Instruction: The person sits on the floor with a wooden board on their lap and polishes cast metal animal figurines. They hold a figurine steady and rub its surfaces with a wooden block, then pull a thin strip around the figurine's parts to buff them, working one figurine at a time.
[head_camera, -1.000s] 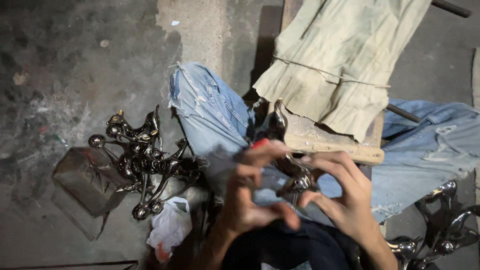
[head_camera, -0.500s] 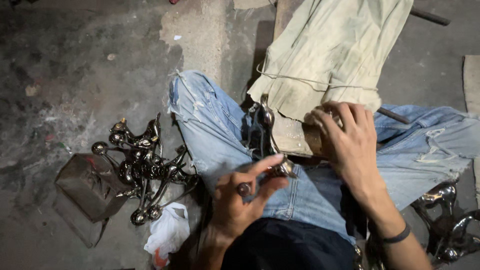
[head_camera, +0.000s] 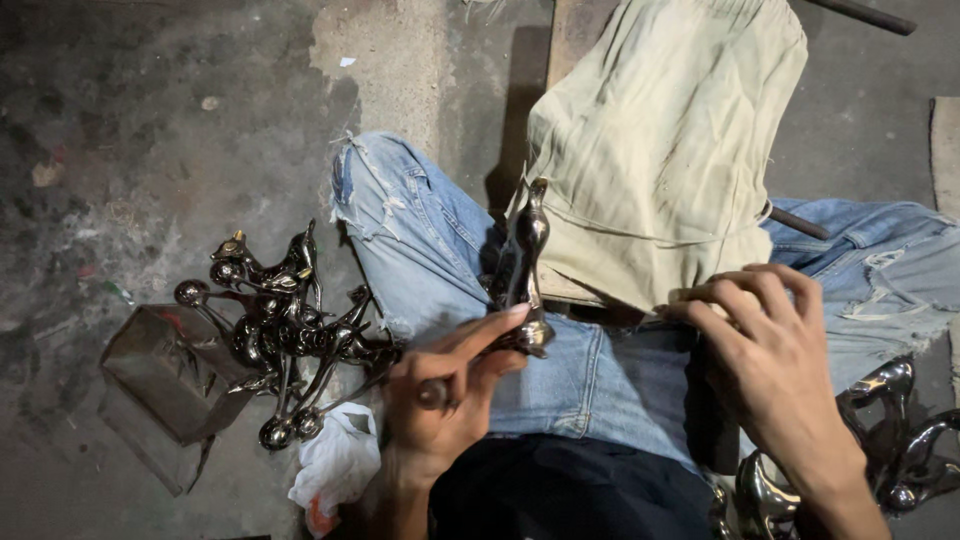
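Note:
My left hand (head_camera: 445, 385) grips a shiny dark metal figurine (head_camera: 525, 265) by its base, holding it upright over my lap in torn blue jeans (head_camera: 430, 250). My right hand (head_camera: 775, 360) rests with bent fingers on the lower edge of a beige cloth (head_camera: 655, 150) draped over a block in front of me; whether it grips anything is hidden. A heap of similar polished metal figurines (head_camera: 285, 320) lies on the floor left of my knee.
The floor is dirty grey concrete. A dark flat box (head_camera: 160, 385) lies at the left, a crumpled white bag (head_camera: 335, 465) beside my left forearm. More shiny figurines (head_camera: 890, 440) sit at the lower right. A thin rod (head_camera: 800, 222) pokes from under the cloth.
My right hand has drawn down and right from the cloth's middle to its lower edge. My left hand has turned the figurine upright. The view is closer now.

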